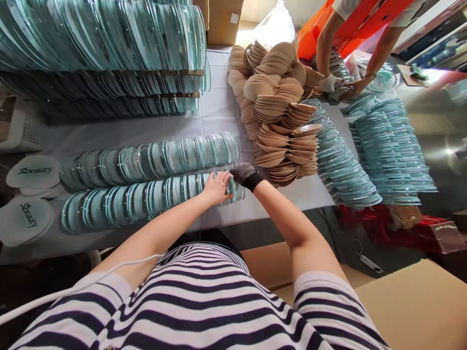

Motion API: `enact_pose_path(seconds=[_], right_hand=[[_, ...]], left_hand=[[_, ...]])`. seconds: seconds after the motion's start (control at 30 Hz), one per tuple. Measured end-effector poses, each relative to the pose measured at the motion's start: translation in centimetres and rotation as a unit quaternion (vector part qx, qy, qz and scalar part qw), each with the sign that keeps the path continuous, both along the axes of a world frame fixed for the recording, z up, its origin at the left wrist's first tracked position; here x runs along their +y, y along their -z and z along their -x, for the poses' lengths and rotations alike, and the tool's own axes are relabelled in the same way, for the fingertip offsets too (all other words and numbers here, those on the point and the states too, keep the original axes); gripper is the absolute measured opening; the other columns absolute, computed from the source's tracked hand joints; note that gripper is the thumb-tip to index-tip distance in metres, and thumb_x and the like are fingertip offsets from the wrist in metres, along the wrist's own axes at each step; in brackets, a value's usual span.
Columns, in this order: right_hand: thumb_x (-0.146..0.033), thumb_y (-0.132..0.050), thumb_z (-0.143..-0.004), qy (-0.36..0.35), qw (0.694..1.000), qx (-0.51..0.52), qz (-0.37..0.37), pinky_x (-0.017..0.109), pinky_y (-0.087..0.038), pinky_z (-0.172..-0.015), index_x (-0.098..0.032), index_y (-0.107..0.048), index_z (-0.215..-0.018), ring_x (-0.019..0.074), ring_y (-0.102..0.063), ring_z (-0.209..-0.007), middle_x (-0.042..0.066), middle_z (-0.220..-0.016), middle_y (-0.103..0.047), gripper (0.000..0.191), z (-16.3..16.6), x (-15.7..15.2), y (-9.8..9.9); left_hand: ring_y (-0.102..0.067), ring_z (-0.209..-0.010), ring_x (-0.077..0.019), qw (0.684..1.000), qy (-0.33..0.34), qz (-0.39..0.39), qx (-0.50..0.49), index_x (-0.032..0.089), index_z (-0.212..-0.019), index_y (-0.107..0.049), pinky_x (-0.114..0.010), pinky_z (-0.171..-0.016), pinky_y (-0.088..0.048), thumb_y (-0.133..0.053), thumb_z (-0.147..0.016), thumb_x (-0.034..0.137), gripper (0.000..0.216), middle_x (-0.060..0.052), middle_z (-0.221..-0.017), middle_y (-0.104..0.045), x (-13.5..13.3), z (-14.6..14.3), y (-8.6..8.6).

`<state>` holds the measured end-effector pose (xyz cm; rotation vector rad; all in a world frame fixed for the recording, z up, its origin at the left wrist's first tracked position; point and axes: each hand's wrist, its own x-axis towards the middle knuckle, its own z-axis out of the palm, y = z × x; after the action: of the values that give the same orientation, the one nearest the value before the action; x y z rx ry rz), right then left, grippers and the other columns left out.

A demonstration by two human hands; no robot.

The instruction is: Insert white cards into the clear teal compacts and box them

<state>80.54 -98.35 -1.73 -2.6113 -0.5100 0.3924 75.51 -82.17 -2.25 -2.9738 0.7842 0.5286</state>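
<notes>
The near row [124, 203] of clear discs stands on edge on the counter [219, 104], running from the left to the centre of the frame; the far row [149, 160] lies parallel, just above it. The bare left hand [218, 187] rests over the right end of the near row with its fingers slightly apart; whether this grip pinches a disc cannot be told. The gloved right hand [243, 175] is just beside the left fingertips, at the same end; its fingers are partly hidden, so the state of its grip cannot be told. For sound handling, steady the end discs with both hands and apply light, even pressure along the row; a push from 1 side could fan or topple the discs. Contact the rims only, as the faces would probably mark. Allow clearance to the far row and to the brown stacks [268, 87], right of centre.
</notes>
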Motion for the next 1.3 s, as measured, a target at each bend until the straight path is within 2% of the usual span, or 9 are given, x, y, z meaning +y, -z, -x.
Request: enact_pose_path(seconds=[0.1,0.23,0.4,0.77,0.87,1.0,1.13,1.2,1.3], right_hand=[[-0.026,-0.055,-0.089,0.033,0.998,-0.033,0.045,0.025,-0.038,-0.072,-0.013,-0.071,-0.093,0.0190,-0.064,-0.083,0.013,-0.093,-0.072,0.021,5.2,-1.8,1.9],[-0.032,-0.043,-0.096,0.118,0.992,-0.027,0.029,0.023,-0.036,-0.067,-0.017,-0.071,-0.093,0.0184,-0.065,-0.084,0.011,-0.095,-0.073,0.032,12.0,-1.3,7.6],[-0.030,-0.044,-0.096,0.192,0.981,0.019,-0.016,0.023,-0.038,-0.070,-0.021,-0.070,-0.105,0.0172,-0.066,-0.086,0.008,-0.100,-0.074,0.030,15.3,1.1,13.8],[-0.044,-0.034,-0.090,0.222,0.969,0.088,-0.067,0.033,-0.047,-0.069,-0.025,-0.068,-0.093,0.0257,-0.068,-0.087,0.011,-0.095,-0.073,0.039,17.6,0.4,15.8],[-0.052,-0.033,-0.084,0.198,0.977,0.037,-0.066,0.036,-0.046,-0.062,-0.027,-0.065,-0.082,0.0297,-0.067,-0.080,0.012,-0.087,-0.072,0.040,16.7,2.0,14.2],[-0.062,-0.034,-0.082,0.140,0.979,-0.024,-0.149,0.039,-0.046,-0.069,-0.024,-0.065,-0.079,0.0312,-0.066,-0.082,0.015,-0.085,-0.071,0.049,14.7,9.8,8.3],[-0.063,-0.048,-0.080,0.114,0.938,0.060,-0.322,0.033,-0.047,-0.067,-0.019,-0.066,-0.083,0.0235,-0.062,-0.072,0.010,-0.076,-0.068,0.047,13.4,23.9,-0.6],[-0.060,-0.051,-0.080,0.093,0.873,0.186,-0.442,0.030,-0.048,-0.063,-0.017,-0.065,-0.095,0.0183,-0.059,-0.066,0.006,-0.075,-0.066,0.047,13.0,32.6,-4.7],[-0.049,-0.065,-0.071,0.049,0.787,0.315,-0.528,0.029,-0.051,-0.071,-0.020,-0.055,-0.121,0.0168,-0.062,-0.083,0.007,-0.107,-0.066,0.058,12.4,45.5,-8.7]], left_hand=[[-0.022,-0.144,-0.0315,1.000,0.001,0.002,0.006,0.015,-0.152,-0.028,-0.054,-0.117,-0.012,-0.051,-0.085,0.058,0.083,-0.014,-0.157,-0.028,-0.1,0.0,-0.1],[-0.023,-0.144,-0.0301,1.000,0.004,-0.001,0.002,0.015,-0.151,-0.028,-0.054,-0.117,-0.012,-0.050,-0.085,0.058,0.083,-0.014,-0.157,-0.028,-0.1,0.0,0.0],[-0.023,-0.144,-0.0296,1.000,0.007,-0.003,-0.004,0.014,-0.151,-0.028,-0.053,-0.117,-0.011,-0.050,-0.085,0.060,0.084,-0.015,-0.157,-0.028,0.1,0.1,0.0],[-0.016,-0.148,-0.0314,0.996,0.025,0.082,0.005,0.014,-0.153,-0.023,-0.058,-0.117,-0.011,-0.060,-0.083,0.052,0.089,-0.016,-0.160,-0.019,1.7,0.5,-1.4],[-0.016,-0.148,-0.0285,0.986,0.037,0.155,-0.049,0.016,-0.154,-0.022,-0.053,-0.118,-0.014,-0.054,-0.087,0.050,0.081,-0.014,-0.160,-0.020,7.2,2.1,-4.1],[-0.020,-0.147,-0.0249,0.958,-0.079,0.215,-0.173,0.019,-0.150,-0.033,-0.047,-0.119,-0.017,-0.049,-0.091,0.044,0.066,-0.013,-0.156,-0.030,20.1,6.6,-8.7],[-0.024,-0.145,-0.0227,0.846,-0.375,0.204,-0.321,0.017,-0.143,-0.041,-0.043,-0.117,-0.025,-0.044,-0.092,0.030,0.052,-0.014,-0.151,-0.037,35.9,11.5,-11.2],[-0.026,-0.145,-0.0230,0.779,-0.487,0.181,-0.351,0.016,-0.142,-0.041,-0.044,-0.117,-0.027,-0.043,-0.092,0.024,0.051,-0.016,-0.151,-0.037,42.7,13.2,-11.2],[-0.025,-0.145,-0.0250,0.731,-0.559,0.159,-0.357,0.013,-0.139,-0.043,-0.044,-0.117,-0.027,-0.047,-0.090,0.022,0.051,-0.018,-0.151,-0.035,49.9,14.8,-10.3]])
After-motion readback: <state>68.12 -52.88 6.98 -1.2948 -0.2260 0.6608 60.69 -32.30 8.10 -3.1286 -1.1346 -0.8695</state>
